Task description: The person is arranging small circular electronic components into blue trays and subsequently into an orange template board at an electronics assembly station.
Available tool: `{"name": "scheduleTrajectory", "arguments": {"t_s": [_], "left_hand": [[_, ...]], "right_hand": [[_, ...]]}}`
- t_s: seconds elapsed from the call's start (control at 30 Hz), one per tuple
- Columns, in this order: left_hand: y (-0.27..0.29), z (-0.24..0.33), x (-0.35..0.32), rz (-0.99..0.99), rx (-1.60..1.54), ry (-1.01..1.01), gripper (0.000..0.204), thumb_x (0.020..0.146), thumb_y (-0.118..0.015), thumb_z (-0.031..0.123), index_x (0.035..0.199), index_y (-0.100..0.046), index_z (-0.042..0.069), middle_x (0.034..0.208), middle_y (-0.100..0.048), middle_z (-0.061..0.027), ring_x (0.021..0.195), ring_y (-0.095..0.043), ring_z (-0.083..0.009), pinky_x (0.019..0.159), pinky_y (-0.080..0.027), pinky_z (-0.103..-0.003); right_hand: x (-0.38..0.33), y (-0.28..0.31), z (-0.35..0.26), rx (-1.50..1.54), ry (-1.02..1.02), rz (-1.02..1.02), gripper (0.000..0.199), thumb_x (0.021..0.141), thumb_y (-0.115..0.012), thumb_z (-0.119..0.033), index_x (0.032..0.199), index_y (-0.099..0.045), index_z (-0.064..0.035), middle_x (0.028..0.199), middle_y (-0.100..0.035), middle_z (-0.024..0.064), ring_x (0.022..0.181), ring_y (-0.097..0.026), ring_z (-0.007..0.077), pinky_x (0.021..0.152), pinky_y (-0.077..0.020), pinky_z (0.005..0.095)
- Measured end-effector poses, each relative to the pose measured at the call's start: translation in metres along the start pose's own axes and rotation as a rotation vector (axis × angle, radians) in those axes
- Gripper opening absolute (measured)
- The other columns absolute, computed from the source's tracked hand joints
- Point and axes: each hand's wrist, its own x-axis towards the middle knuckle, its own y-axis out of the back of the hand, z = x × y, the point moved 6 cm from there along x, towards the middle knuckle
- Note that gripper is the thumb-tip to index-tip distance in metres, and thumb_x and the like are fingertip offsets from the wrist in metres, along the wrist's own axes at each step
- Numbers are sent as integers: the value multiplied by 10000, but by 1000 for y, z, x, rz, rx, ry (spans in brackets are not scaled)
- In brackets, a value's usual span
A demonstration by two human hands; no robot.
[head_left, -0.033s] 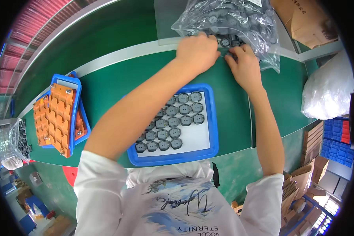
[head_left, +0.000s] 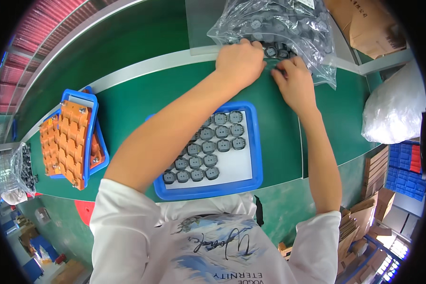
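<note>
A clear plastic bag [head_left: 274, 28] full of small grey moulded parts lies at the far right of the bench, its mouth toward me. My left hand [head_left: 241, 61] is closed at the bag's near edge, fingers curled over the film. Just right of it, my right hand [head_left: 294, 85] has bent fingers and a thumb drawn in by the opening. Something dark shows between them, too small to name. Loose grey parts [head_left: 271, 51] sit at the mouth between the hands. Nearer me, a blue tray [head_left: 256, 156] holds rows of similar grey parts [head_left: 212, 173] on a white base; my left forearm hides some.
Stacked blue trays [head_left: 94, 118] with orange slatted pieces [head_left: 73, 142] stand at the left. Another bag of dark parts [head_left: 23, 165] lies beyond them. At the right are a cardboard box [head_left: 376, 28], a white plastic sack [head_left: 395, 109] and blue bins [head_left: 400, 161]. A raised pale ledge [head_left: 151, 66] borders the green bench.
My left hand has shifted slightly right at the bag's edge. My right fingertips have moved a little, and the bag's film has shifted slightly. The tray stays put.
</note>
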Motion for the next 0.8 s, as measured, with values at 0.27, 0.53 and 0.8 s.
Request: {"name": "scheduleTrajectory", "arguments": {"t_s": [0.27,0.53,0.8], "left_hand": [[2,7,13,156,-61,22,268,890,-682,275,978,-682,22,857,-725,-207,788,-736,-389,658,-589,-502],[13,-6,-30,88,-225,-247,211,883,-692,240,976,-677,51,808,-707,-140,736,-699,-342,675,-554,-463],[81,-122,-148,226,-359,333,147,885,-743,121,1014,-752,51,935,-699,-107,819,-676,-256,732,-553,-354]], "right_hand": [[-53,13,-11,121,96,-7,196,876,-764,-115,978,-641,-1,985,-636,117,901,-641,294,744,-530,389],[-74,24,-6,163,244,-34,244,848,-782,-35,1083,-719,-19,1126,-647,99,991,-671,250,807,-564,357],[-84,31,-1,181,225,-58,222,837,-755,26,1055,-742,-15,1150,-642,105,983,-661,254,824,-557,349]]}}
